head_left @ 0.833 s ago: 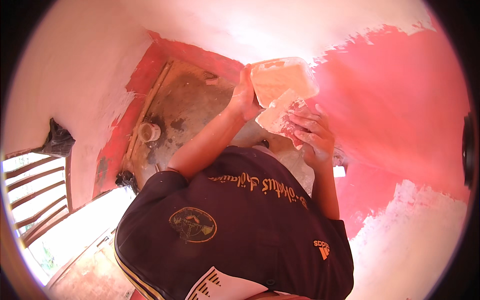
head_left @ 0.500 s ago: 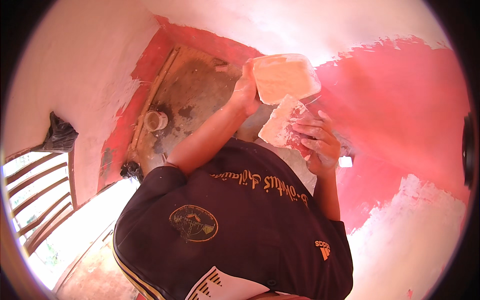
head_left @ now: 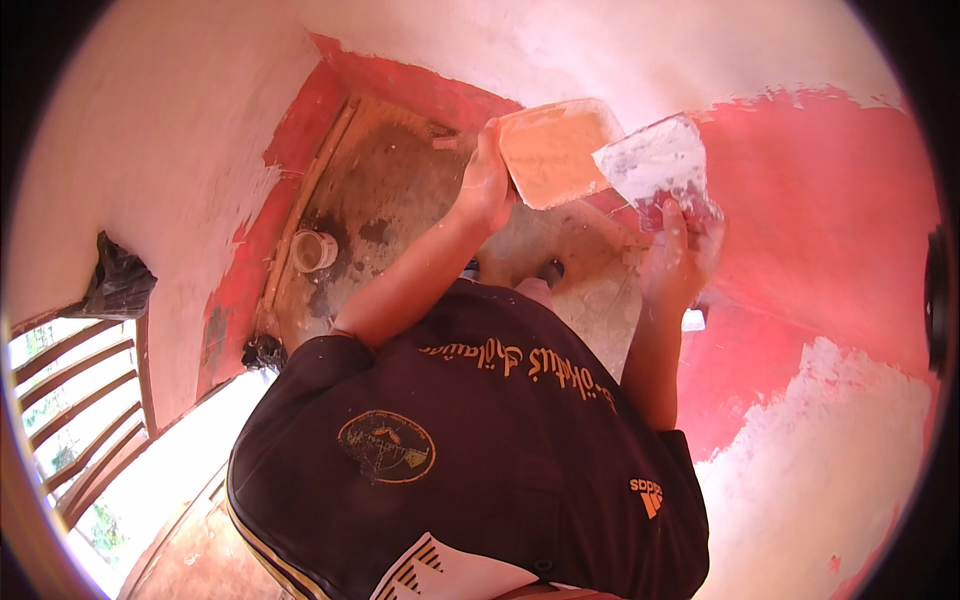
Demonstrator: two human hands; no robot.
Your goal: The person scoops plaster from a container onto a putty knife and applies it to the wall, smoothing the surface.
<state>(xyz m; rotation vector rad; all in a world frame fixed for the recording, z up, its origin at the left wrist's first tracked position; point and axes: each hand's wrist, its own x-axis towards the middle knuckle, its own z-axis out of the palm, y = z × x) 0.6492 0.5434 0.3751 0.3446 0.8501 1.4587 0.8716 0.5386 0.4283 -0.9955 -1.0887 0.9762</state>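
My left hand [head_left: 487, 182] grips the left edge of a square, round-cornered piece [head_left: 562, 152] with a pale orange face and whitish edges; I cannot tell whether it is a tub or a flat board. In my right hand [head_left: 682, 255] is a wide, flat scraper [head_left: 655, 160], its blade coated with white paste. The fingers close over the scraper's lower end. Its left corner overlaps the right edge of the square piece in the picture; whether they touch I cannot tell.
Ahead, a wall [head_left: 800, 180] is part red, part covered in white. A small pale bucket [head_left: 314, 250] stands on the stained floor [head_left: 385, 190] to the left. A barred window [head_left: 80, 410] and a hanging black plastic bag [head_left: 120, 277] are at far left.
The scraper has moved up and right, from below the square piece to its right side, and turned so its white-coated face shows. The square piece has tilted slightly in my left hand.
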